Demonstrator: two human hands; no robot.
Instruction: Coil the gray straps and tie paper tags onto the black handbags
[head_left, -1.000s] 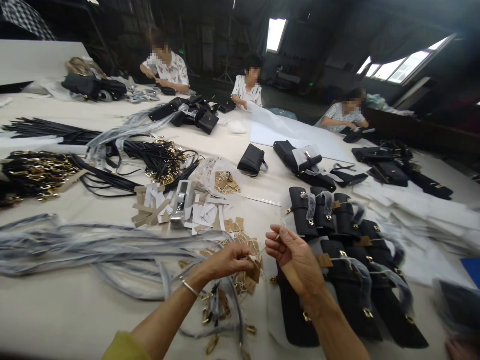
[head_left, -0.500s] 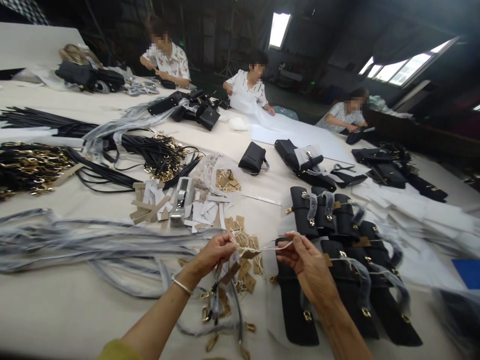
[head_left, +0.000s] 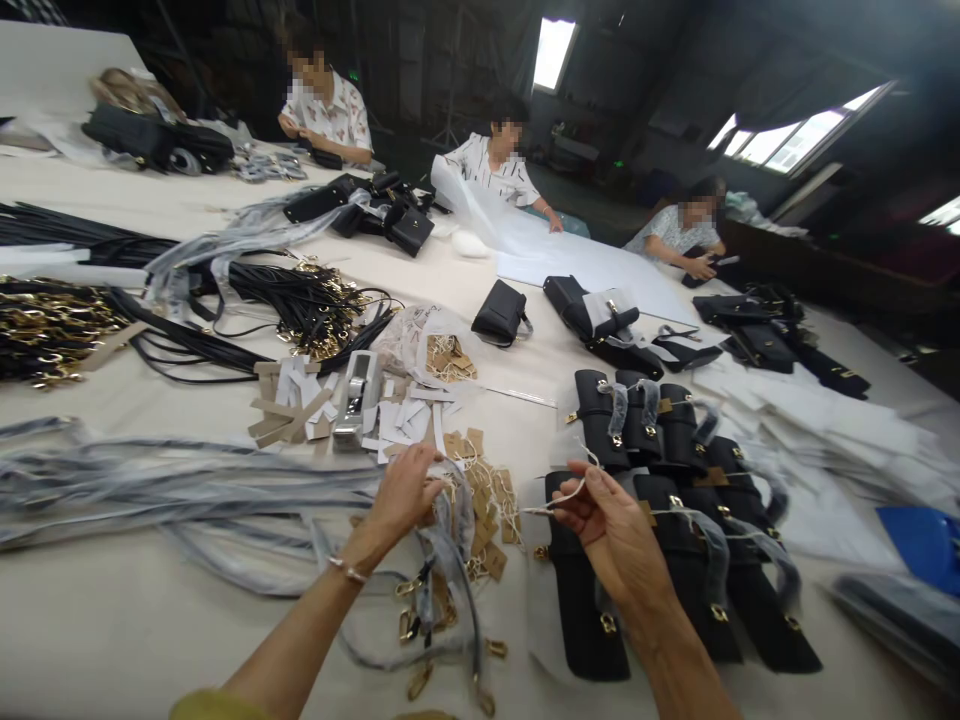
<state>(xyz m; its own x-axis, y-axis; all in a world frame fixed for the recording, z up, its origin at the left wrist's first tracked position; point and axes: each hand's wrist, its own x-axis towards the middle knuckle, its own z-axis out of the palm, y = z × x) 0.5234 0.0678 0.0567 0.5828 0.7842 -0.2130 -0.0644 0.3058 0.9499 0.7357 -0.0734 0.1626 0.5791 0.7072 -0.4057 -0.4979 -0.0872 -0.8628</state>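
Observation:
My left hand is closed on a bundle of grey-wrapped straps with gold clasps that hangs from it, just above a heap of brown paper tags. My right hand pinches a thin white string between thumb and fingers. It hovers over the near end of a row of black bags with gold studs, several of them carrying tags. The string runs left toward the tag heap.
A tape dispenser stands among paper strips. Black straps with gold hardware and grey wrapped straps cover the left. More black bags lie further back. Three people work at the far side, one handling a white sheet.
My left hand has moved up and left, off the string, with the strap bundle. My right hand has stayed near the bags with the string. The view has shifted slightly.

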